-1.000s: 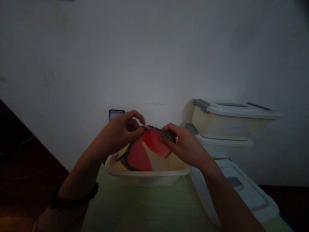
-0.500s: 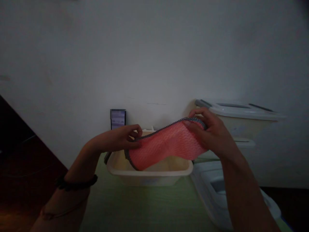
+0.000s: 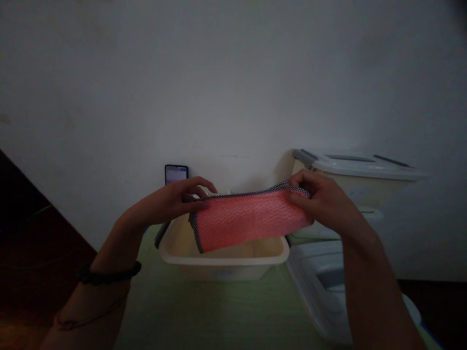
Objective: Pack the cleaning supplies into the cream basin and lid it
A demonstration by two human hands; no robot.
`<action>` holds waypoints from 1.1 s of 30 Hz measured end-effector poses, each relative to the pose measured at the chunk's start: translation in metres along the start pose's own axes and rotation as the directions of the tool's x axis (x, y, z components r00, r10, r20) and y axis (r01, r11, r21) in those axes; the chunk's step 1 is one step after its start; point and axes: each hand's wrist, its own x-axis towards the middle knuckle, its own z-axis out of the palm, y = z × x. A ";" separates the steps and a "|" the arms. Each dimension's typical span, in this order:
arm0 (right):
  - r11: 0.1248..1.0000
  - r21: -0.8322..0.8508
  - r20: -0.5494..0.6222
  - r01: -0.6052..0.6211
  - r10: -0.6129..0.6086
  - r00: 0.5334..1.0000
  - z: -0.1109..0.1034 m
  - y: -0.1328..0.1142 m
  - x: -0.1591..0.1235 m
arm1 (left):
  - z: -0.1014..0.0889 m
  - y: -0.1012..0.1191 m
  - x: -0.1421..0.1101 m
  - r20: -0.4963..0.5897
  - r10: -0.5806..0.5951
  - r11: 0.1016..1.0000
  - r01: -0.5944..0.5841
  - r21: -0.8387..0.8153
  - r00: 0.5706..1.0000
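left hand [image 3: 170, 198], right hand [image 3: 324, 200], both pinching

From where I stand, the pink cloth [image 3: 251, 218] looks soft and finely textured, with a dark-and-white checked edging [image 3: 244, 195] along its top and down its left end. It is stretched out sideways, its upper left corner pinched in the left hand [image 3: 175, 197] and its right end bunched slightly in the right hand [image 3: 321, 199]. The lower edge slants upward to the right, and the bottom left corner hangs lowest. Beneath it, the cream tub [image 3: 222, 261] sits upright and open on a green surface [image 3: 215, 311], rounded at the corners, its pale inside partly hidden by the cloth.
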 end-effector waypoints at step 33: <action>0.965 0.260 -0.075 0.046 -0.027 0.997 -0.003 0.012 0.003 | -0.001 0.001 0.002 -0.403 -0.034 0.992 -0.017 -0.122 0.915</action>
